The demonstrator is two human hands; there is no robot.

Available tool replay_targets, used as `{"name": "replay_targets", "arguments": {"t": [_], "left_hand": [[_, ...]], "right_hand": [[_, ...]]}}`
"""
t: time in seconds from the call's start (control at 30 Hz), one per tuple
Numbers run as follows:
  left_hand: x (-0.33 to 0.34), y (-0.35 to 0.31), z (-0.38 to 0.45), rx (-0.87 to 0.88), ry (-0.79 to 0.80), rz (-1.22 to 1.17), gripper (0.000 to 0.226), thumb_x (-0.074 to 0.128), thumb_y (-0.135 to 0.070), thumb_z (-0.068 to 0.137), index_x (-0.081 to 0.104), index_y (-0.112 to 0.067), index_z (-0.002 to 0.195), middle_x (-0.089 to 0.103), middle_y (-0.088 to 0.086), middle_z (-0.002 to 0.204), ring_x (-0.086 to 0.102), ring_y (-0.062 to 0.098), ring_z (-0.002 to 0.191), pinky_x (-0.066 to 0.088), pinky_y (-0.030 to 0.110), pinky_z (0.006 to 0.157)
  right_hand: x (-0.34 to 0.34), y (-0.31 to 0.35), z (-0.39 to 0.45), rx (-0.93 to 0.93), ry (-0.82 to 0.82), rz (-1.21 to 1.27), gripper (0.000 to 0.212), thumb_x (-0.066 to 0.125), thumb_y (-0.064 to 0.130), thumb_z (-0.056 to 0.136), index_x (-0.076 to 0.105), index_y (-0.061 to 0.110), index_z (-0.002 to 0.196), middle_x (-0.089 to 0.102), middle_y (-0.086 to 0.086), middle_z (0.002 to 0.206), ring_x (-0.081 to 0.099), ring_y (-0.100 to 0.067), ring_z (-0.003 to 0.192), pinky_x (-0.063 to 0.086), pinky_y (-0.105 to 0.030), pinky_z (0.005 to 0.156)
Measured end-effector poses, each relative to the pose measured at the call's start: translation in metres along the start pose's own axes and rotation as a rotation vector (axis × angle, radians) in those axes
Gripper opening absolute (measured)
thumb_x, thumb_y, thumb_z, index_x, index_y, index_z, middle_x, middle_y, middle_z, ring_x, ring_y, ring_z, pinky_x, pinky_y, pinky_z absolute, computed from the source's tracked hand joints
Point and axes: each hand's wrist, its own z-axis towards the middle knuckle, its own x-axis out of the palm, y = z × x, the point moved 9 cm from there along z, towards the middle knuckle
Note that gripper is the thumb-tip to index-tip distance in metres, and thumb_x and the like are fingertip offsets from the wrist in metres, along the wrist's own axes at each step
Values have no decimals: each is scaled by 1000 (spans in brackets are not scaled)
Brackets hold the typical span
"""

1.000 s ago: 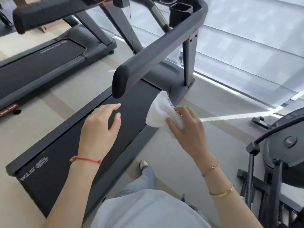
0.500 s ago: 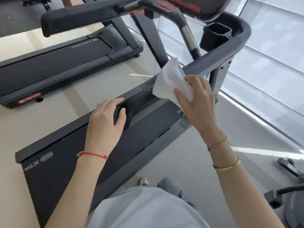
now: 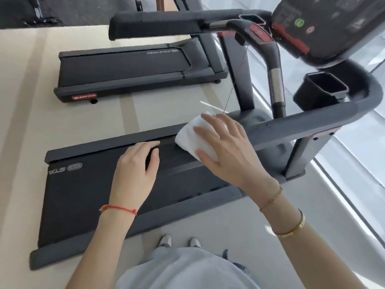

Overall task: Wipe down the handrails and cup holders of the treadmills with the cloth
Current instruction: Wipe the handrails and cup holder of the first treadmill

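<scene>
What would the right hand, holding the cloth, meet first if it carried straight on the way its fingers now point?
The right hand points up-left, holding the cloth on the near handrail. Beyond lies only open air, probably then the treadmill deck or floor below; depth is unclear.

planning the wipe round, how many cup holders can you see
2: one cup holder inside the right rail's bend, another by the far rail, left of the console. More may be hidden.
</scene>
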Motion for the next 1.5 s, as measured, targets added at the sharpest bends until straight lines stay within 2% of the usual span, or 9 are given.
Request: {"name": "replay_targets", "arguments": {"t": [0.17,0.4,0.53,0.63,0.73,0.83,1.0,1.23,1.5], "left_hand": [[2,-4,-7,-60,-35,13,27,47,-14,101,64,-11,122,67,-1,117,60,19,110,45,36,100],[3,-3,-11,-122,-68,0,30,43,-18,102,63,-13,125,65,-4,120,60,14,112,45,34,101],[4,-2,-10,-121,-64,0,30,44,-17,102,63,-13,124,65,-4,121,59,14,114,45,32,101],[4,-1,-9,-106,-55,4,30,44,-19,102,63,-14,124,65,-4,121,59,13,114,46,33,101],[4,0,-7,-90,-44,6,30,44,-20,102,63,-14,124,66,-5,120,60,14,112,47,35,100],[3,3,-6,-91,-29,1,31,44,-22,102,63,-15,124,65,-5,122,59,14,114,47,36,101],[4,5,-6,-92,-25,-25,31,45,-23,102,63,-15,126,65,-5,123,59,13,115,47,36,101],[4,5,-8,-86,-17,-29,32,44,-23,102,61,-14,128,63,-5,125,58,11,117,46,34,102],[2,10,-13,-103,-42,-58,34,43,-26,103,58,-18,132,61,-8,127,57,8,116,46,25,100]], "right_hand": [[15,9,16,-157,76,164,47,45,46,98,54,15,133,55,-3,134,47,-24,128,32,-32,110],[-1,-53,-2,28,-160,154,27,45,24,99,65,10,89,62,-3,84,58,-29,87,41,-36,96],[8,-33,17,-16,-17,-93,37,37,20,100,63,9,75,66,-6,82,57,-33,106,31,-42,109],[17,1,30,-116,97,-97,28,38,12,95,56,10,74,63,-9,77,57,-34,88,39,-41,94],[24,5,29,-85,154,134,22,35,13,99,56,10,96,61,-5,92,52,-29,90,38,-37,89],[18,-16,15,-21,152,471,30,41,12,99,51,13,127,60,0,122,50,-22,115,31,-33,106],[25,-33,3,-113,235,419,43,42,31,102,42,26,145,40,10,152,36,-14,138,20,-31,118],[26,18,22,-97,-83,148,46,27,42,104,63,18,118,67,5,107,61,-23,92,43,-39,88],[14,-37,24,152,-167,99,35,33,31,98,47,18,68,50,1,61,49,-27,61,38,-39,66]]}}
